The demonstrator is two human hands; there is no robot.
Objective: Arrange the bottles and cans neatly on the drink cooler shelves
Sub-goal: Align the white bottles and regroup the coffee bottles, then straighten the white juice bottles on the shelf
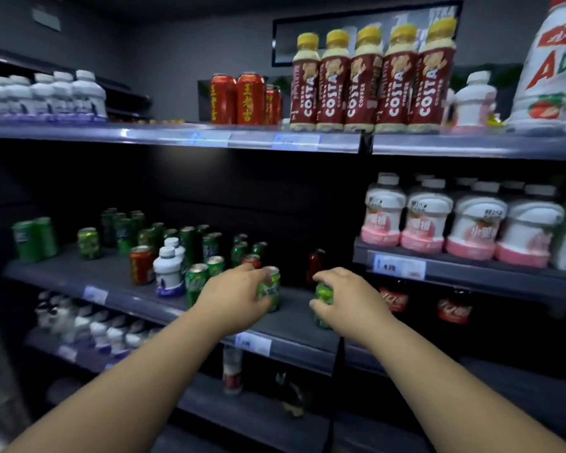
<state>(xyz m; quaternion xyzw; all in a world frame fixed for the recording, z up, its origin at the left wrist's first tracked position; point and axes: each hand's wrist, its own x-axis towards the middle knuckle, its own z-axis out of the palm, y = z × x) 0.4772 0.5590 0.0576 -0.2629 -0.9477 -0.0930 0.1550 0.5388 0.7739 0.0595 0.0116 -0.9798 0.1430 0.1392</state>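
On the middle shelf [79,273], front edge: left hand [234,297] grips the left green can [272,291], right hand [345,299] grips the right green can [324,297]. Best kept upright and set in rows with the scattered cans [190,240], labels outward.

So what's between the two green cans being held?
Head view: only bare grey shelf lies between the left green can, gripped by the left hand, and the right green can, gripped by the right hand; a dark red bottle stands farther back.
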